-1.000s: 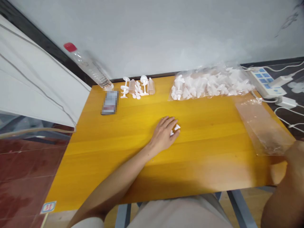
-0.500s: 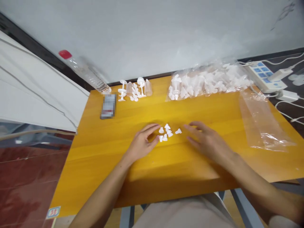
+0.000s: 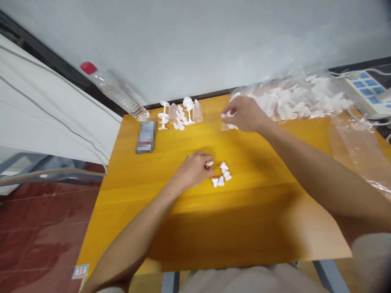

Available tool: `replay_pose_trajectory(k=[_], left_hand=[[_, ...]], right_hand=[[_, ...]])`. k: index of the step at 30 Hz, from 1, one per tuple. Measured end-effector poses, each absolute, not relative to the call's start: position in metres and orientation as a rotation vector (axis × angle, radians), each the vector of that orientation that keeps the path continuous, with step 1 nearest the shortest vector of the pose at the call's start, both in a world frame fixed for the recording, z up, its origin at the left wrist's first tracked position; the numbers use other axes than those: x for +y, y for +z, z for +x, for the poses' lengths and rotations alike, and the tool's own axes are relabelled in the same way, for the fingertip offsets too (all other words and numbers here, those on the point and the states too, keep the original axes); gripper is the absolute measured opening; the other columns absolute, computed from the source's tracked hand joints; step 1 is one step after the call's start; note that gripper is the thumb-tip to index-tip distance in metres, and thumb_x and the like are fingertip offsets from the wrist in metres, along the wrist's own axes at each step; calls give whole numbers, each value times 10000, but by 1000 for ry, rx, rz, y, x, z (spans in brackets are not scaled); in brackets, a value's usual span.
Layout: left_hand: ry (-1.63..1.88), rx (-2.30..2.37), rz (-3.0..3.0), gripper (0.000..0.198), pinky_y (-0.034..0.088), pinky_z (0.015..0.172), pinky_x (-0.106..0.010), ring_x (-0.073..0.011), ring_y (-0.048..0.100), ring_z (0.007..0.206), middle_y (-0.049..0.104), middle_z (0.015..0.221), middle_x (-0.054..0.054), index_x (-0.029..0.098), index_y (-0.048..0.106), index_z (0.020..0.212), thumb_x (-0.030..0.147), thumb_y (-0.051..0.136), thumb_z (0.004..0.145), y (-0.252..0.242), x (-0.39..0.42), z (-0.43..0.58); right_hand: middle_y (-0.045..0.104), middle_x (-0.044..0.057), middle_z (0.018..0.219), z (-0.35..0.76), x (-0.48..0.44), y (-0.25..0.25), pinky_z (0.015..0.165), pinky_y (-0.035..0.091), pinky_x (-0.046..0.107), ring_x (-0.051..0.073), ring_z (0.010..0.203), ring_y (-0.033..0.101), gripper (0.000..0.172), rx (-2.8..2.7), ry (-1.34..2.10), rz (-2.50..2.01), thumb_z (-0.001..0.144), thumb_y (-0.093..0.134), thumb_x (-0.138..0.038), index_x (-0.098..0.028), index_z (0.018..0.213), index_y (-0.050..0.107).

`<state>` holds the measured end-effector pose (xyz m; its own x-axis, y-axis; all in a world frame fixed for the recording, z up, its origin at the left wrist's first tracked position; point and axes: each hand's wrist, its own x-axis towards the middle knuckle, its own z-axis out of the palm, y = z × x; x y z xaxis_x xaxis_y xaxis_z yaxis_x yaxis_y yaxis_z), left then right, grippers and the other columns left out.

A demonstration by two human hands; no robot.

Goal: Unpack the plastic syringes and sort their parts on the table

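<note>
My left hand [image 3: 195, 169] rests low over the table with thumb and fingers closed around a small white plastic piece [image 3: 209, 163]. Just right of it lies a loose group of similar flanged white pieces [image 3: 226, 173]. Further back, my right hand [image 3: 244, 114] is raised in front of the clear bag, pinching another small white piece [image 3: 223, 116] between thumb and fingertips. Part of the bag's left end is hidden behind that hand.
A clear bag of white parts [image 3: 299, 99] lies along the wall. White plungers [image 3: 188, 110], clear barrels [image 3: 198, 112] and small pieces stand or lie at the back. Left of them are a bottle [image 3: 116, 91] and a blurred-out dark item [image 3: 146, 137]. A power strip [image 3: 369, 91] sits far right.
My right hand has moved up and back toward the bag, carrying the lone white piece that lay right of the group. My left fingers have closed on the leftmost piece.
</note>
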<state>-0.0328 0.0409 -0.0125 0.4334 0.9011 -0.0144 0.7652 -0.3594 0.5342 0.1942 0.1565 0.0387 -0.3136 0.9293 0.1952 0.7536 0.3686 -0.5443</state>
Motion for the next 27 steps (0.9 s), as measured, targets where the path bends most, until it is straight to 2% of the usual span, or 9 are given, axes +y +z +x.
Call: replay_pose_trajectory(k=[4,8,11,13,15,18,19,22,27], left_hand=[[306,1377,2239,86,486,665,-281,-180,641,686,675,767,-8,234,715,708,180,704,774,-4,47,-38],[448,1397,2122,115,520,710,-305,-177,671,696,733,786,-1,227,760,826,263,663,875,11,82,-49],[743,1498,2158,173,547,843,-371,-189,692,793,743,849,-4,182,766,936,330,700,875,24,142,-49],[845,1507,2225,226,523,933,-429,-208,700,904,742,921,-26,126,749,998,307,703,870,26,189,-40],[777,1593,2293,189,464,1010,-516,-236,692,960,731,916,-35,103,740,970,252,696,862,21,228,-28],[521,1807,2367,64,354,1089,-604,-307,670,1036,743,894,-34,171,737,859,188,730,798,7,262,-12],[456,1855,2390,57,332,1097,-611,-328,659,1063,750,899,-39,193,734,843,184,731,787,1,267,-9],[379,1905,2437,99,299,1100,-617,-359,629,1123,762,931,-58,225,732,882,182,697,800,-11,271,-8],[574,1868,2380,197,275,1131,-636,-358,602,1206,759,1052,-80,234,707,1042,237,686,847,-5,262,-24]], right_hand=[[723,64,920,149,244,26,1025,534,447,266,1054,704,171,-2181,519,-1631,817,740,-175,-82,960,755],[717,93,946,123,283,7,1042,522,490,322,1179,670,164,-2222,495,-1696,814,770,-162,-27,885,709],[724,96,963,121,290,1,1039,520,470,313,1179,675,200,-2237,512,-1687,832,758,-200,-13,870,700],[715,71,960,124,293,1,1044,488,440,250,1181,672,334,-2288,505,-1665,966,543,-271,11,886,703],[719,56,958,128,296,2,1038,481,410,206,1152,679,404,-2343,487,-1639,989,441,-269,18,935,720],[754,81,979,132,303,3,1003,528,356,224,1071,708,222,-2404,501,-1611,857,676,-168,-49,1020,768],[763,89,990,132,306,2,984,545,348,237,1046,713,237,-2424,508,-1598,808,722,-131,-79,1033,780],[765,89,1003,131,313,-1,957,546,324,232,1025,707,251,-2464,520,-1557,827,684,-99,-112,1054,791],[757,81,1047,127,313,-2,941,515,291,191,999,672,320,-2453,625,-1481,825,695,-94,-80,1137,767]])
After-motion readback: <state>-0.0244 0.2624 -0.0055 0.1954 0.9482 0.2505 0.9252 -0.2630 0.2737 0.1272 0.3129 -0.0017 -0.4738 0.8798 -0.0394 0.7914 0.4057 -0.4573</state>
